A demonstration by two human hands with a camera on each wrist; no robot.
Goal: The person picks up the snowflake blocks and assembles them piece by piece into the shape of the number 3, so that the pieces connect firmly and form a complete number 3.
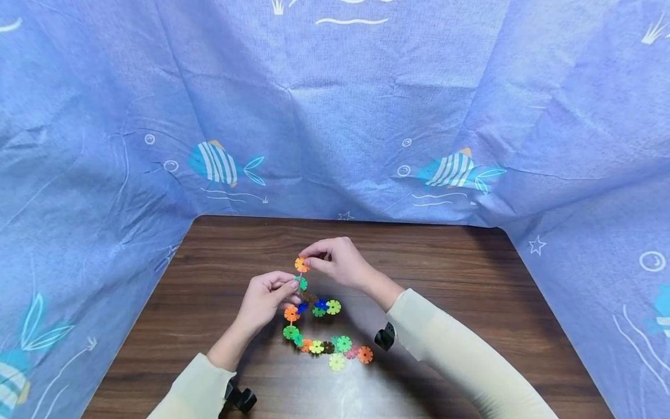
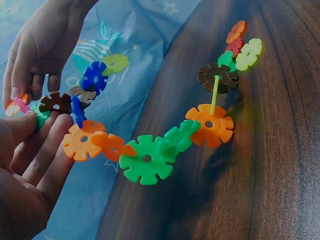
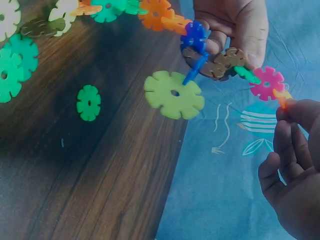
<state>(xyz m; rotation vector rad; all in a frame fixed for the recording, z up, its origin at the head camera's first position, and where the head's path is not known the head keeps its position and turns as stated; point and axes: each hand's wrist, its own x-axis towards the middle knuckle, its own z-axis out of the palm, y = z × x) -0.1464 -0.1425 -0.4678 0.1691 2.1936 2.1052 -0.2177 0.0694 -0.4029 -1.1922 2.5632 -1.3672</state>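
A long chain of notched plastic snowflake discs, with a green disc [image 2: 147,159] at one bend, curves from my hands down toward the table. My left hand [image 1: 267,295] pinches a green disc [image 1: 302,283] near the chain's upper end, beside brown discs [image 3: 230,58]. In my right hand [image 1: 342,263], thumb and fingertips pinch an orange disc [image 1: 301,265]. A pink disc [image 3: 267,84] links that orange disc to the green one. From the brown part branch a blue disc [image 2: 94,77] and a yellow-green disc [image 3: 174,95].
One separate green disc [image 3: 88,103] lies on the wooden table [image 1: 450,273] below the branch. The chain's other end, with an orange disc [image 1: 364,355] and a pale yellow disc [image 1: 337,362], lies nearer the front. A blue fish-print cloth [image 1: 335,145] hangs around the table's back and sides.
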